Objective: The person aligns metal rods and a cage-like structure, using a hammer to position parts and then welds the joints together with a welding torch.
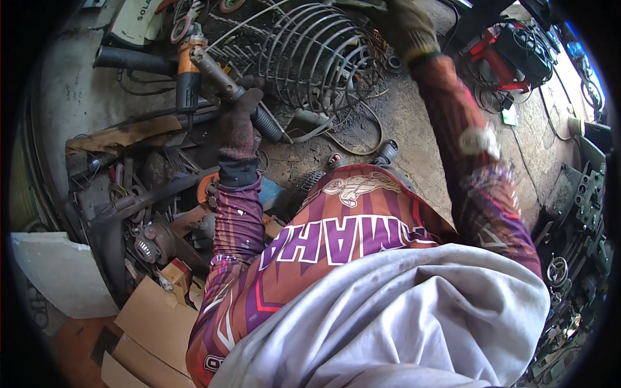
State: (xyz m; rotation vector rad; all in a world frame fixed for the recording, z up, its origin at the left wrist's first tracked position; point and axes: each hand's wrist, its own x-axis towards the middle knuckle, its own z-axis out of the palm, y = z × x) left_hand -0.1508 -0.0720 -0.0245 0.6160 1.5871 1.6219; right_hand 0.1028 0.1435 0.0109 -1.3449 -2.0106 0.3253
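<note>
My left hand [240, 126], in a dark, dirty glove, is closed round a metal cylinder with a black ribbed end [215, 74]. The cylinder slants from the upper left down to the right, and the ribbed end sticks out beyond my fingers. Just left of it lies an orange and black angle grinder [187, 74]. A round cage of bent metal rods [310, 58] stands ahead, between my two hands. My right hand [414, 29], in an olive glove, reaches out at the top, beyond the cage's right side. Its fingers run to the picture's edge, so their grip is hidden.
A red and black machine [501, 58] with cables sits at the far right. Metal parts and scrap [149, 213] crowd the left, above cardboard [155, 323]. A pale hose [372, 126] curves over the floor near my feet. Dark machinery [576, 207] lines the right edge.
</note>
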